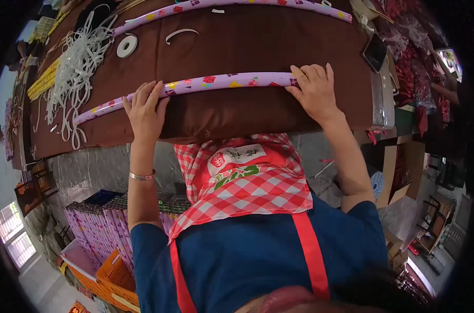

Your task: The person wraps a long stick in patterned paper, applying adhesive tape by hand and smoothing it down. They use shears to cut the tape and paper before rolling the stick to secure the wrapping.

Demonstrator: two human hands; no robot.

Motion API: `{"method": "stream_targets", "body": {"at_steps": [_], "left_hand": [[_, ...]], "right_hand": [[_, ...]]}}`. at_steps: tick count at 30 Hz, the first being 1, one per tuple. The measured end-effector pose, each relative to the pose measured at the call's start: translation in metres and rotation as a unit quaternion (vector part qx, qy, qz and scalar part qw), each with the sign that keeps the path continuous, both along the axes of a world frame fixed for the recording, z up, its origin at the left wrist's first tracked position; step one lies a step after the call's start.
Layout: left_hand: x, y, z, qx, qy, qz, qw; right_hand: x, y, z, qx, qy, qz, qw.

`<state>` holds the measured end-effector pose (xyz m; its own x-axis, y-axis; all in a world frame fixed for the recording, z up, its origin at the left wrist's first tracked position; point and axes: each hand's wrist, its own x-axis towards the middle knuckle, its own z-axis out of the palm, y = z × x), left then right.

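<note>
A long purple tube (pixel 216 83) with a pattern of red, yellow and dark shapes lies across the near part of the brown-covered table (pixel 237 47). My left hand (pixel 146 110) has its fingers wrapped over the tube left of its middle. At the tube's right end my right hand (pixel 316 91) grips it, fingers on top and thumb at the near side. A second purple tube (pixel 221 5) lies along the far part of the table. Between the two tubes are a white roll of tape (pixel 127 46) and a curved white strip (pixel 182 33).
Tangled white strips (pixel 78 68) and yellow tubes (pixel 45 81) lie at the table's left. A dark phone (pixel 375 53) rests near the right edge. Below left, bundled purple tubes (pixel 98 229) stand by an orange basket (pixel 117 271). A cardboard box (pixel 391 169) is at the right.
</note>
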<state>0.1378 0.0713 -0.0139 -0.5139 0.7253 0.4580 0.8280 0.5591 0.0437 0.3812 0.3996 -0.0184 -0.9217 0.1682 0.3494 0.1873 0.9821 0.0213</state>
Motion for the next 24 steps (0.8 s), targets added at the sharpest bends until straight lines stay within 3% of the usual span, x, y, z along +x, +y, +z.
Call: {"method": "stream_targets", "body": {"at_steps": [12,22,24], "left_hand": [[0.072,0.108,-0.009,0.074,-0.029,-0.101,0.992],[0.068,0.107,-0.015,0.127,-0.009,-0.168,0.978],[0.075,0.112,-0.008,0.127,-0.064,-0.148,0.979]], "right_hand": [[-0.004,0.001,-0.001,-0.019,0.017,0.005,1.0],[-0.003,0.002,-0.002,-0.027,0.017,0.004,0.999],[-0.004,0.002,-0.001,-0.033,0.011,0.003,0.999]]}}
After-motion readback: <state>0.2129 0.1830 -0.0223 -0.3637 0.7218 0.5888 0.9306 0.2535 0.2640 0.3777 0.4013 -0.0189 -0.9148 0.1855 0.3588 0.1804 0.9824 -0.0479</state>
